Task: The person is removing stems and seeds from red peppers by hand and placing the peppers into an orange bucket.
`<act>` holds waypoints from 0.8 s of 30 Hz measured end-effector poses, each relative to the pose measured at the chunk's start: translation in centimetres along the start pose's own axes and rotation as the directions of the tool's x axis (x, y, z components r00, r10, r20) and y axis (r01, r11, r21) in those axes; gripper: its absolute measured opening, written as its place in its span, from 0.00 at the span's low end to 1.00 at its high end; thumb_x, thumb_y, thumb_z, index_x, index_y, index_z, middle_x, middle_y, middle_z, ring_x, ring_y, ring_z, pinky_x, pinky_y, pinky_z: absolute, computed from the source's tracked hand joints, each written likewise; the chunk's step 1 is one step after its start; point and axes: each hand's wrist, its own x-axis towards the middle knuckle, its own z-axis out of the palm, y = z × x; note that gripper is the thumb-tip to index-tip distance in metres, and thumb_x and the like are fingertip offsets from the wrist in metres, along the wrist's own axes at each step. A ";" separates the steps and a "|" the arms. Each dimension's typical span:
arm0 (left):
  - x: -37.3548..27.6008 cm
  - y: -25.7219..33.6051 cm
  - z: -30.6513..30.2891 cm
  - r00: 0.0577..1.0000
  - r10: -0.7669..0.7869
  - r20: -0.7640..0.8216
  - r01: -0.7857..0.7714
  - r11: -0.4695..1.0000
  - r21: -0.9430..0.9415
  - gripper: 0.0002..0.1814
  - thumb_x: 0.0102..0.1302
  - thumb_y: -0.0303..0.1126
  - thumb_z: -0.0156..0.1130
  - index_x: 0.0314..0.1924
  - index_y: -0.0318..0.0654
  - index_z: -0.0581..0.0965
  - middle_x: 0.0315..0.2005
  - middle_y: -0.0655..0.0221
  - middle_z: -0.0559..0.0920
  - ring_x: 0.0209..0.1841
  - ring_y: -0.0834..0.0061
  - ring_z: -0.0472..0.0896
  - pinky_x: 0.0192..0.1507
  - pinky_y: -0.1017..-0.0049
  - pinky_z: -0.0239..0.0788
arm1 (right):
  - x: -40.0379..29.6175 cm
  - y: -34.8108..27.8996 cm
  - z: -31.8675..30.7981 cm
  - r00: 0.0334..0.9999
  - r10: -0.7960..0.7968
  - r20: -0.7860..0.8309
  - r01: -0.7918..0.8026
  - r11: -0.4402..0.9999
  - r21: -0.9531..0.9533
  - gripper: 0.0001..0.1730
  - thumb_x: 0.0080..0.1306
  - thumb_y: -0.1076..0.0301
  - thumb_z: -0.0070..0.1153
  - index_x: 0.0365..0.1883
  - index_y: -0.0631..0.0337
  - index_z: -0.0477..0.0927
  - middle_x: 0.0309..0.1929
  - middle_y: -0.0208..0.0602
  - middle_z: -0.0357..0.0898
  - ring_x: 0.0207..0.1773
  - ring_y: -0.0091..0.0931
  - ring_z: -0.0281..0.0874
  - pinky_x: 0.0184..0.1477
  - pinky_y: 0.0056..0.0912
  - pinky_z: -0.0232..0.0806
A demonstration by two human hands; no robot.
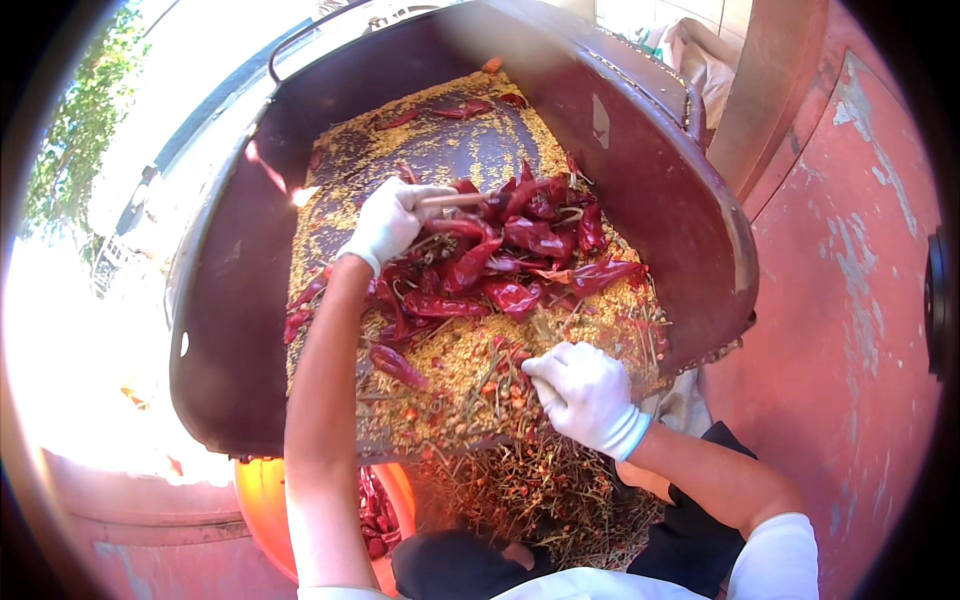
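Dried red chili peppers [480,262] lie heaped in the middle of a dark red metal truck bed [645,202], on a floor strewn with yellow seeds [480,337]. At the heap's upper left, my gloved left hand [394,217] is closed on a thin wooden stick that reaches over the peppers. Below the heap, my gloved right hand [581,390] rests near the bed's front edge, its fingertips drawn together at small red pepper bits and dry stems [487,390]. Whether it pinches any of them is hidden.
An orange tub [262,510] holding red peppers stands below the bed at the left. Stems and scraps [540,487] are piled on the ground between my legs. High side walls enclose the bed left and right. A worn red metal panel [840,300] stands at the right.
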 end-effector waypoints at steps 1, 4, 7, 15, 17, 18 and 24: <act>-1.3 1.0 -0.1 0.997 0.073 -0.039 -0.076 0.994 -0.082 0.18 0.64 0.21 0.63 0.51 0.48 0.87 0.33 0.59 0.87 0.30 0.69 0.82 0.38 0.70 0.74 | 0.0 0.0 0.0 1.000 0.000 -0.010 0.000 1.000 0.003 0.07 0.61 0.68 0.64 0.38 0.52 0.83 0.30 0.31 0.79 0.34 0.34 0.80 0.36 0.37 0.74; -5.4 3.7 -1.3 0.991 0.099 -0.088 -0.094 0.994 0.059 0.21 0.61 0.20 0.63 0.49 0.55 0.89 0.30 0.67 0.87 0.33 0.67 0.79 0.42 0.68 0.74 | -0.2 -0.1 -0.1 0.999 0.000 -0.032 0.000 1.000 0.020 0.06 0.60 0.68 0.63 0.37 0.52 0.84 0.30 0.32 0.80 0.35 0.35 0.81 0.37 0.38 0.74; -9.0 6.1 -2.8 0.980 0.151 -0.130 -0.149 0.989 0.023 0.24 0.56 0.16 0.61 0.48 0.51 0.89 0.37 0.71 0.90 0.35 0.68 0.78 0.45 0.69 0.72 | -0.4 0.1 0.1 0.999 0.004 -0.047 -0.002 0.999 0.043 0.06 0.60 0.68 0.63 0.37 0.52 0.84 0.31 0.33 0.80 0.36 0.36 0.81 0.38 0.39 0.74; -20.7 9.9 -2.9 0.901 -0.247 -0.356 0.178 0.960 -0.214 0.23 0.60 0.12 0.59 0.52 0.40 0.86 0.34 0.69 0.87 0.39 0.76 0.77 0.46 0.76 0.72 | -1.1 -0.6 -0.3 0.999 0.023 -0.043 -0.021 0.999 0.046 0.08 0.62 0.66 0.63 0.40 0.51 0.85 0.36 0.34 0.83 0.41 0.36 0.83 0.43 0.40 0.75; -22.4 10.4 -2.3 0.825 -0.432 -0.363 0.165 0.800 -0.577 0.15 0.70 0.23 0.59 0.54 0.36 0.85 0.32 0.71 0.86 0.32 0.84 0.77 0.37 0.82 0.69 | -1.1 -0.9 -0.3 0.998 0.032 -0.060 -0.027 0.996 0.084 0.08 0.63 0.66 0.63 0.40 0.51 0.85 0.36 0.35 0.84 0.41 0.36 0.83 0.43 0.40 0.76; -23.2 10.9 -2.4 0.780 -0.509 -0.363 0.173 0.733 -0.657 0.14 0.72 0.27 0.59 0.54 0.35 0.84 0.32 0.72 0.86 0.29 0.87 0.76 0.32 0.83 0.67 | -1.0 -1.2 -0.6 0.996 0.049 -0.070 -0.042 0.994 0.096 0.08 0.63 0.66 0.63 0.40 0.52 0.85 0.36 0.36 0.85 0.40 0.36 0.84 0.42 0.40 0.76; -27.8 11.9 -2.1 0.535 -0.781 -0.322 0.238 0.506 -0.829 0.13 0.75 0.34 0.60 0.54 0.36 0.82 0.31 0.70 0.87 0.22 0.90 0.71 0.22 0.87 0.63 | 0.4 -3.3 -2.3 0.969 0.039 -0.244 -0.031 0.999 0.034 0.07 0.63 0.67 0.63 0.40 0.52 0.86 0.34 0.36 0.85 0.37 0.37 0.84 0.38 0.39 0.76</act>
